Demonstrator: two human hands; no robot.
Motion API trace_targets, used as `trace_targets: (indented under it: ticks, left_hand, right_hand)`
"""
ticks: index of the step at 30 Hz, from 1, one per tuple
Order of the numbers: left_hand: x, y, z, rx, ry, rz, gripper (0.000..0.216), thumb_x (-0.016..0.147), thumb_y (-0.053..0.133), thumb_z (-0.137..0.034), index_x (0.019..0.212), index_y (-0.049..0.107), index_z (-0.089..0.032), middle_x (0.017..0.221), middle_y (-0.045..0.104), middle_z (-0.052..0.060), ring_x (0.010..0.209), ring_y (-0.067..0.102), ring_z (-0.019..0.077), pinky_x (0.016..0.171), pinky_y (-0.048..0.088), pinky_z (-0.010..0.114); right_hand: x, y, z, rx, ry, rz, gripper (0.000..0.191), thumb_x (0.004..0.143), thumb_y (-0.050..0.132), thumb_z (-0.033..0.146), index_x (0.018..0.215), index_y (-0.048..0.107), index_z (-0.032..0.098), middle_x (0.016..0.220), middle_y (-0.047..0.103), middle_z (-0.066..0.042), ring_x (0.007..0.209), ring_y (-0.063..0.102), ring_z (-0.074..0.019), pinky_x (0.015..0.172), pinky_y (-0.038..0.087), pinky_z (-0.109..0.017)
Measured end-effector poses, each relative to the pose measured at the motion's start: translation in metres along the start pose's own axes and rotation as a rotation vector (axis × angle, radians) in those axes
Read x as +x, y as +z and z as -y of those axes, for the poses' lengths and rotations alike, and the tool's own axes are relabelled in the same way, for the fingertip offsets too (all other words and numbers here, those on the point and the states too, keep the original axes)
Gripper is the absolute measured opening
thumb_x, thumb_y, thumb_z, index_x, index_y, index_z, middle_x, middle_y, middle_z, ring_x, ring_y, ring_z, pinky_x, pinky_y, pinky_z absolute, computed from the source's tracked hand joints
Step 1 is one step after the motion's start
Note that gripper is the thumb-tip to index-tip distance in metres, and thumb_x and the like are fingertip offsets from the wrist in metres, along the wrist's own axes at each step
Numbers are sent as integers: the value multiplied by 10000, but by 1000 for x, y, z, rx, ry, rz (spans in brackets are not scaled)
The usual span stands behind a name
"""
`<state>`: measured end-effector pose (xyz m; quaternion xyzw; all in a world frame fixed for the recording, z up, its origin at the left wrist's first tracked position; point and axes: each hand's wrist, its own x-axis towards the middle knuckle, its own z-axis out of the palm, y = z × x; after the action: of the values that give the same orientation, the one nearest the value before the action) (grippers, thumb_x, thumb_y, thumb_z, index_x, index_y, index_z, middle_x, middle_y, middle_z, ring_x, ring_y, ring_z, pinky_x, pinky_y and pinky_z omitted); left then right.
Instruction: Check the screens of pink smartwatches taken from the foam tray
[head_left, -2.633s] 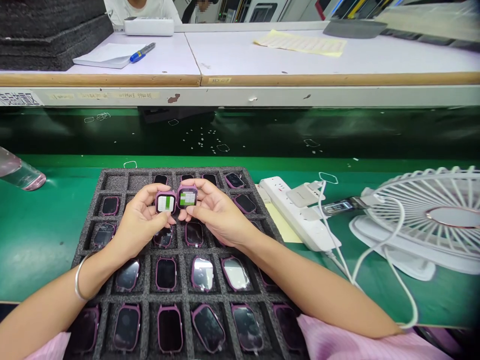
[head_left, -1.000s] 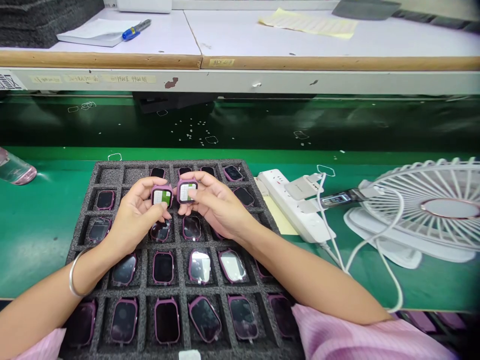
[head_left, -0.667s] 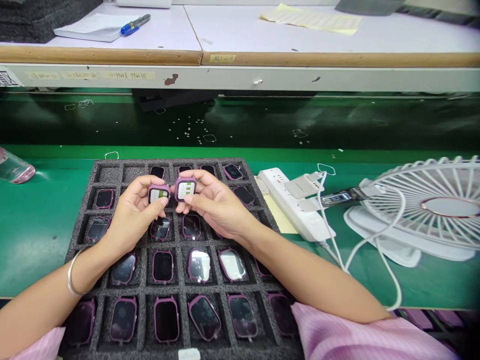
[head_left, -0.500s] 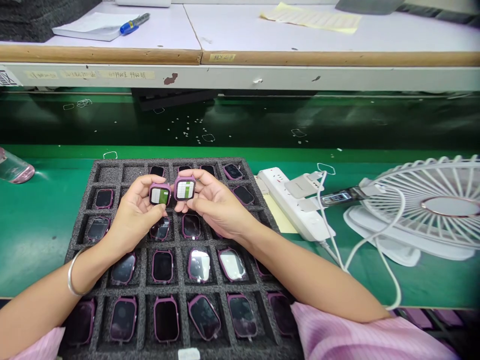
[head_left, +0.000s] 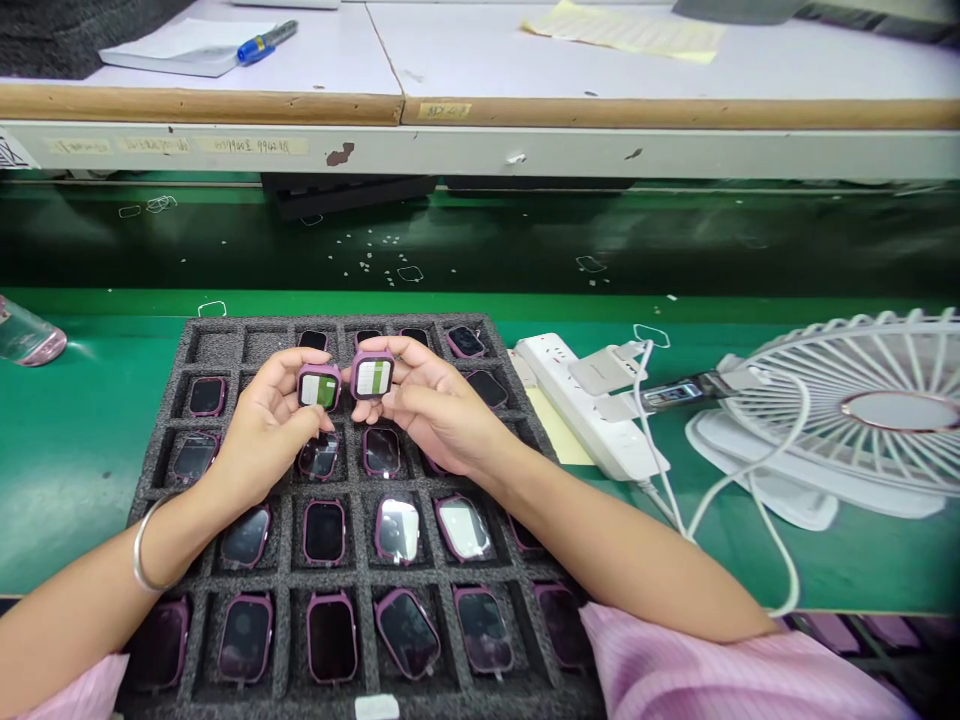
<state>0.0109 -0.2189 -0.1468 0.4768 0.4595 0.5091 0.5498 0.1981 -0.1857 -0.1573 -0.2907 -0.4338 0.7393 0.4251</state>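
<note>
Between the thumb and fingers of my left hand (head_left: 266,425) is a purple smartwatch (head_left: 319,387) without a strap, its lit screen white and green. My right hand (head_left: 442,405) grips a second purple smartwatch (head_left: 373,377), also lit in white and green. The two watches are held side by side, faces toward me, above the far half of a dark grey foam tray (head_left: 281,590). Many like watches with dark or reflecting screens, such as one purple watch (head_left: 332,638), lie in its compartments. My hands hide some of the tray's compartments.
Right of the tray are a white power strip (head_left: 592,420) with plugged-in chargers and cables, and a white fan (head_left: 885,410). A clear bottle (head_left: 30,335) lies at the left edge. Behind, a raised shelf (head_left: 480,60) bears a notepad (head_left: 176,48), a pen (head_left: 266,43) and paper (head_left: 622,28).
The right-hand watch has risen very slightly, and my right thumb has shifted to its lower right edge. The left hand keeps its hold. The whole view has shifted a little.
</note>
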Motion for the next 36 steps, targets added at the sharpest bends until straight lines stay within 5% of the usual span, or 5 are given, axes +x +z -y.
trace_targets:
  ticks: [8, 16, 22, 30, 36]
  left_hand:
    - [0, 0, -1, 38, -1, -40, 236, 813, 722, -257, 1023, 624, -210, 875, 646, -27, 566, 599, 71, 529, 471, 203]
    - [2, -1, 3, -4, 21, -40, 439, 666, 675, -77, 1076, 594, -211, 924, 657, -28, 660, 620, 80, 592, 503, 191]
    - [0, -1, 0, -2, -9, -54, 340, 753, 716, -177, 1073, 604, -203, 902, 661, -33, 609, 608, 63, 567, 494, 184]
    - [0, -1, -1, -112, -55, -70, 287, 839, 689, -309, 1087, 612, -187, 868, 688, -4, 611, 703, 133, 563, 566, 241]
    - [2, -3, 1, -115, -17, -69, 340, 822, 722, -246, 1135, 604, -183, 922, 703, 0, 620, 724, 122, 596, 612, 232]
  right_hand:
    - [3, -1, -1, 27, 36, -41, 254, 873, 730, 307, 1090, 627, 225, 914, 729, -15, 644, 692, -141, 631, 564, -283]
    - [2, 0, -3, 12, 25, -30, 455, 767, 809, 166, 1165, 603, 245, 1061, 730, -17, 751, 730, -145, 719, 594, -286]
    - [1, 2, -3, 33, 24, -2, 542, 711, 781, 66, 1181, 595, 262, 1058, 724, 6, 797, 733, -133, 761, 594, -265]
    - [4, -2, -5, 94, 12, -12, 361, 848, 805, 360, 1139, 639, 227, 994, 746, -21, 708, 748, -147, 702, 598, -278]
    - [3, -3, -6, 64, 1, 17, 469, 783, 854, 222, 1189, 621, 249, 1069, 741, -21, 799, 756, -144, 786, 607, -276]
